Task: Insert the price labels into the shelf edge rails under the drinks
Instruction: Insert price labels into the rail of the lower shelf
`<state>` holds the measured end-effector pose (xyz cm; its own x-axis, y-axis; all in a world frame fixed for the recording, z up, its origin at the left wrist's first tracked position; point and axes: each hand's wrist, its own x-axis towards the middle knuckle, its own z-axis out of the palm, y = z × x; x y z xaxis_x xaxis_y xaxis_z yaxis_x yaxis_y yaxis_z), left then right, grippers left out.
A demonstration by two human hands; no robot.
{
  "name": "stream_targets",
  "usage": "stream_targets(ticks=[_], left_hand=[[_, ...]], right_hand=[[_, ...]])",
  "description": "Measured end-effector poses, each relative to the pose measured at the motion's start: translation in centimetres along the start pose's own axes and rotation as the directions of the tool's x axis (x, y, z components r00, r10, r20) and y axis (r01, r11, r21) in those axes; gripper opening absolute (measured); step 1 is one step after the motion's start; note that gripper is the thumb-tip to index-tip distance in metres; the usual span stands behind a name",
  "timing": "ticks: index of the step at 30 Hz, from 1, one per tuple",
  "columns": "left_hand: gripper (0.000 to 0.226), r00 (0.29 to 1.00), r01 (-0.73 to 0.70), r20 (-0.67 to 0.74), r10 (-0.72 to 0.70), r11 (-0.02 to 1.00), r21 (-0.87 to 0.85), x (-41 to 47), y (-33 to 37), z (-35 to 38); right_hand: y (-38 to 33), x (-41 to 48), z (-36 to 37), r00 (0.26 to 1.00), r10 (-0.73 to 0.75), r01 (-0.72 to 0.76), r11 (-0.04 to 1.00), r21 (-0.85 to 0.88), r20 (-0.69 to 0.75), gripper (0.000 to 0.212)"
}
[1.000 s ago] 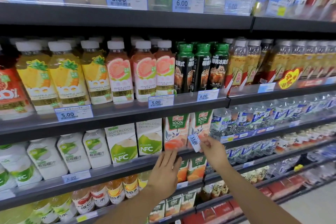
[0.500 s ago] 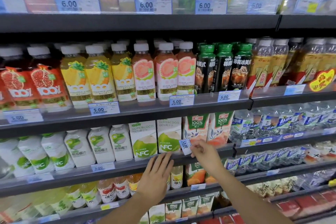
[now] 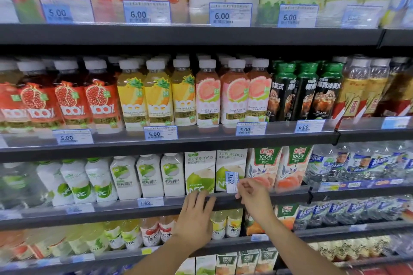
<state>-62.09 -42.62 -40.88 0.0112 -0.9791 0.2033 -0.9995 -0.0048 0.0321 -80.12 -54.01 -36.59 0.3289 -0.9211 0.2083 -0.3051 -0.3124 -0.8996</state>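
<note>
My right hand (image 3: 252, 196) pinches a small white-and-blue price label (image 3: 232, 182) reading 13.00, turned on end in front of the green-and-white coconut water cartons (image 3: 230, 171). The label's lower edge sits just above the grey shelf edge rail (image 3: 225, 200) of the third shelf. My left hand (image 3: 195, 216) lies flat with fingers spread, its fingertips pressing on that same rail just left of the label. A 6.00 label (image 3: 150, 202) sits in the rail further left.
Shelves above carry juice bottles (image 3: 156, 100) with 5.00 and 6.00 labels (image 3: 160, 133) in their rails. Peach juice cartons (image 3: 279, 169) and water bottles (image 3: 357, 163) stand to the right. A lower shelf of small bottles (image 3: 225, 225) lies behind my wrists.
The view has shifted left and closer to the shelf. My right hand has carried the label left, from the peach juice cartons to the coconut water cartons. My left hand has risen onto the rail.
</note>
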Motion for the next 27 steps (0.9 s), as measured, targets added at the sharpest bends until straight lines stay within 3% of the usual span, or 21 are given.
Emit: stream_targets(ticks=[10, 15, 20, 27], left_hand=[[0.097, 0.994, -0.069, 0.092, 0.056, 0.987, 0.147, -2.4, -1.8, 2.4], [0.083, 0.987, -0.071, 0.147, 0.056, 0.993, 0.096, -2.0, -1.4, 1.6], [0.08, 0.99, -0.13, 0.084, 0.117, 0.975, 0.181, -2.3, -1.2, 1.1], [0.056, 0.998, -0.062, -0.001, 0.062, 0.998, -0.028, -1.8, -0.7, 0.0]], right_hand=[[-0.3, -0.5, 0.1, 0.999, 0.001, -0.002, 1.0, -0.012, -0.041, 0.017], [-0.7, -0.6, 1.1, 0.999, 0.028, -0.028, 1.0, 0.002, -0.014, 0.013], [-1.4, -0.6, 2.2, 0.999, 0.034, -0.035, 0.999, 0.041, 0.025, 0.011], [-1.9, -0.7, 2.6, 0.999, 0.027, -0.029, 0.999, 0.042, 0.042, 0.011]])
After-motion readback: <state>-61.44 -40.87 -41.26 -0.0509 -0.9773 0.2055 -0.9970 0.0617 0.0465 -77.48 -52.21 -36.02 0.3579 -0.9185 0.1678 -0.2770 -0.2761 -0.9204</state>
